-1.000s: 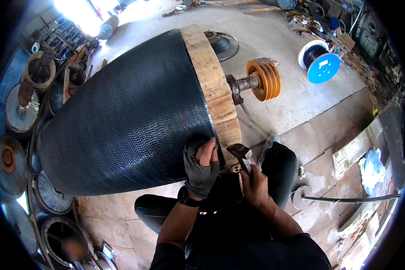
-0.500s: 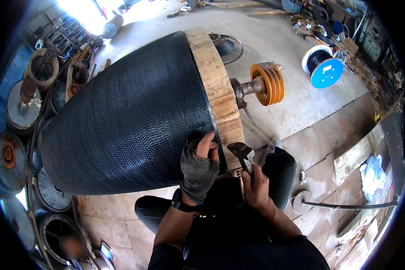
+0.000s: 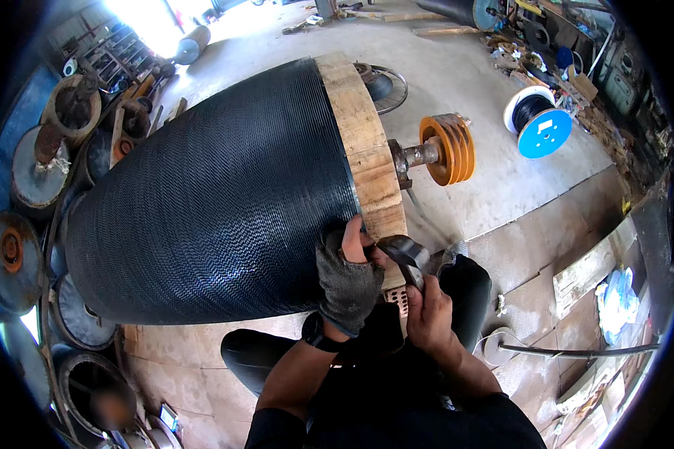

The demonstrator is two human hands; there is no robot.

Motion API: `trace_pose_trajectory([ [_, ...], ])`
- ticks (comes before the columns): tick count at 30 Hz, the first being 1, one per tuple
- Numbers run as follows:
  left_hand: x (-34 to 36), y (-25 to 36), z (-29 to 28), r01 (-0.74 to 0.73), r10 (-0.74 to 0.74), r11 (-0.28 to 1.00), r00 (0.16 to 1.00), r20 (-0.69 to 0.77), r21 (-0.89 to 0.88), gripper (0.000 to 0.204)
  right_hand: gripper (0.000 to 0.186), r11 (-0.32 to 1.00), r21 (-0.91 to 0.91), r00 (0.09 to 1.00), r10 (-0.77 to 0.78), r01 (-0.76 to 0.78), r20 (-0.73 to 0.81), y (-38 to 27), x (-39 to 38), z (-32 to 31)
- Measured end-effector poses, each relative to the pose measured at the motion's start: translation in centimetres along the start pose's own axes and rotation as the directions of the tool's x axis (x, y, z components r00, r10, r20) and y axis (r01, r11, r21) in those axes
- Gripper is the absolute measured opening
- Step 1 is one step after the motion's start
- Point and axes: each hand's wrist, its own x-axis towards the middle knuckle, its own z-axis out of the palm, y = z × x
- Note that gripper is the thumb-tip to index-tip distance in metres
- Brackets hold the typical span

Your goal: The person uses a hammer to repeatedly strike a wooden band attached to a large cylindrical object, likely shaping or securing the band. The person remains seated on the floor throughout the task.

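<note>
Across the view in front of me lies a big roller wound tightly with black, ridged strands, with a pale wooden end ring on its right. My left hand, in a grey fingerless glove, is closed at the seam between the winding and the wood. Its bare thumb and finger are bent together; whatever they pinch is hidden. My right hand is wrapped round the handle of a hammer. The dark hammer head is beside my left fingertips, over the lower part of the wooden ring.
An orange grooved pulley sticks out on the roller's shaft. A blue-and-white cable spool stands on the floor beyond. Rusty drums and rollers crowd the left side. Boards and a plastic bag lie at the right.
My left hand has moved slightly right, toward the wooden ring and the hammer head. My right hand still grips the hammer, now a little lower in view. The whole view has shifted slightly.
</note>
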Motion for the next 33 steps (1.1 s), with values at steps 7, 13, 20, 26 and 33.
trace_pose_trajectory([
  [7,0.1,0.2,-0.1,-0.044,0.046,0.999,0.998,-0.046,0.031,0.061,0.024,0.992,-0.106,0.996,0.076,-0.070,0.054,0.0,0.4,-0.1],
  [13,-0.4,0.0,0.9,-0.005,0.005,1.000,0.998,-0.063,0.011,0.060,0.024,0.979,-0.202,0.999,0.029,-0.020,0.044,0.0,0.5,0.4],
  [20,-0.4,-0.3,0.8,-0.047,0.049,0.998,0.996,-0.073,0.034,0.070,0.025,0.983,-0.173,0.998,-0.065,0.063,-0.001,0.1,0.7,0.2],
  [26,-5.7,-1.1,-1.1,-0.159,0.165,0.980,0.985,-0.045,0.118,0.065,0.013,0.998,0.049,0.998,0.052,-0.050,-0.028,-1.6,0.0,-1.8],
  [33,-13.7,-3.1,-0.1,-0.470,0.357,0.865,0.823,0.443,0.177,0.034,0.017,0.995,-0.027,0.993,0.101,-0.100,0.058,-0.2,0.3,0.6],
])
